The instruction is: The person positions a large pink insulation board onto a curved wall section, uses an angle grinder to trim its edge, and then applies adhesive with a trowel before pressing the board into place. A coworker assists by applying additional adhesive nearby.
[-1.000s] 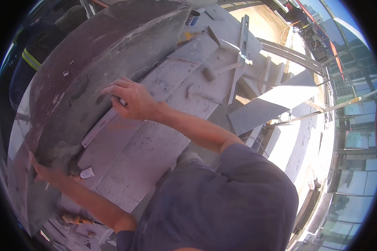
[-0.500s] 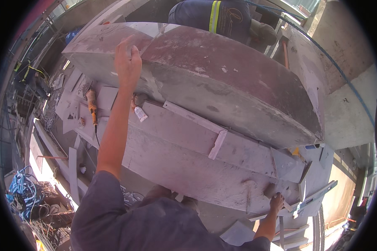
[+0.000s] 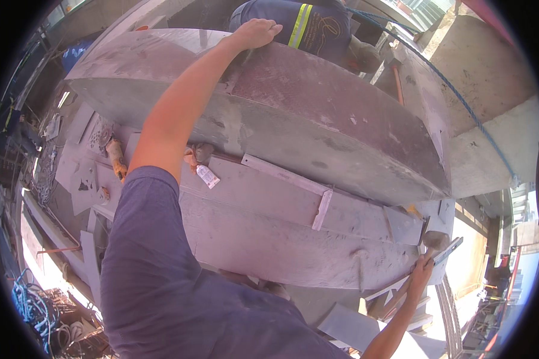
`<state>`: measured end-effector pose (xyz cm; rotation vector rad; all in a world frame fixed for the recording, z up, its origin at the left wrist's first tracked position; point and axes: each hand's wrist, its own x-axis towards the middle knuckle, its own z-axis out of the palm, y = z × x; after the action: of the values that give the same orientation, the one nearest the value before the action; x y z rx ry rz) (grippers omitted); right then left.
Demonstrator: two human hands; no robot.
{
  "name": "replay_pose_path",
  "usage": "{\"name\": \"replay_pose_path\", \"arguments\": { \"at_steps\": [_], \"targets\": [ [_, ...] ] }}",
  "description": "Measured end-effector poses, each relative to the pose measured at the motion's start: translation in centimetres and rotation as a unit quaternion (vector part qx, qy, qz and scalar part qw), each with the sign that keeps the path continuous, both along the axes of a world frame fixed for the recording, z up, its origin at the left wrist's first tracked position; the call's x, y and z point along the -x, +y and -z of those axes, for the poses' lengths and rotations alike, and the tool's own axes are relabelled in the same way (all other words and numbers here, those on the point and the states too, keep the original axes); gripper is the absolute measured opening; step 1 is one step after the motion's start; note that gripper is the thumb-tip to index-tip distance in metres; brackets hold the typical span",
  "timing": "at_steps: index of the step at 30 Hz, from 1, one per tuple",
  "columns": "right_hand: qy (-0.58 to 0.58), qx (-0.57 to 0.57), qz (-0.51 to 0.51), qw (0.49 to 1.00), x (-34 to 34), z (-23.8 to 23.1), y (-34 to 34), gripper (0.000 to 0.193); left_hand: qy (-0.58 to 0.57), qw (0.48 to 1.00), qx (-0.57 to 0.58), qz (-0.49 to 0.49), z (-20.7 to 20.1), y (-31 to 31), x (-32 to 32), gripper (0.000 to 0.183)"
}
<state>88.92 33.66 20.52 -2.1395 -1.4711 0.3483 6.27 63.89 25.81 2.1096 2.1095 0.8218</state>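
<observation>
My right hand (image 3: pixel 423 267) is closed round the handle of a mallet with a rounded, dusty head (image 3: pixel 436 240). It is held up at the right, beside a long metal level (image 3: pixel 448 251). My left arm reaches across a big stone-like block (image 3: pixel 317 84) with a reddish-brown curved top and a grey face. My left hand (image 3: pixel 259 33) is at the block's far edge, close to a co-worker's back; its fingers look loosely extended. A metal square (image 3: pixel 287 175) lies on the grey slab below the block. Left of it rests a small white tube (image 3: pixel 208 176).
A co-worker in a dark shirt with a yellow stripe (image 3: pixel 299 27) bends behind the block. An orange power tool (image 3: pixel 116 158) lies at left. A blue rope (image 3: pixel 449 87) runs along the upper right, and a blue rope heap (image 3: pixel 33 311) sits lower left. A hammer (image 3: pixel 396 81) leans beyond the block.
My left hand has moved right and farther out, to the block's far edge. My right hand has lifted the mallet up and to the right, off the slab. The view has shifted.
</observation>
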Motion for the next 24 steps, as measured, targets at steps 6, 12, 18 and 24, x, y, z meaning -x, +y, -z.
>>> {"name": "replay_pose_path", "arguments": {
  "at_steps": [6, 12, 18, 24],
  "targets": [
    [0.281, -0.051, -0.104, 0.953, 33.1, -15.4, 5.0, 0.052, 0.105, 0.99, 0.085, 0.03, -0.2, 2.0, -0.1, 0.069],
    [0.219, 0.008, -0.301, 0.928, 52.7, -18.6, 11.9, 0.052, 0.071, 0.995, 0.062, 0.04, 1.3, 2.2, 2.6, 0.063],
    [0.092, 0.017, -0.355, 0.93, 57.9, -13.6, 15.8, 0.05, 0.125, 0.987, 0.067, 0.075, -0.2, 0.3, 0.4, 0.043],
    [0.104, -0.037, -0.354, 0.929, 60.1, -16.3, 15.8, 0.051, 0.159, 0.986, 0.033, 0.038, 0.6, -0.1, 1.3, 0.034]
  ]
}}
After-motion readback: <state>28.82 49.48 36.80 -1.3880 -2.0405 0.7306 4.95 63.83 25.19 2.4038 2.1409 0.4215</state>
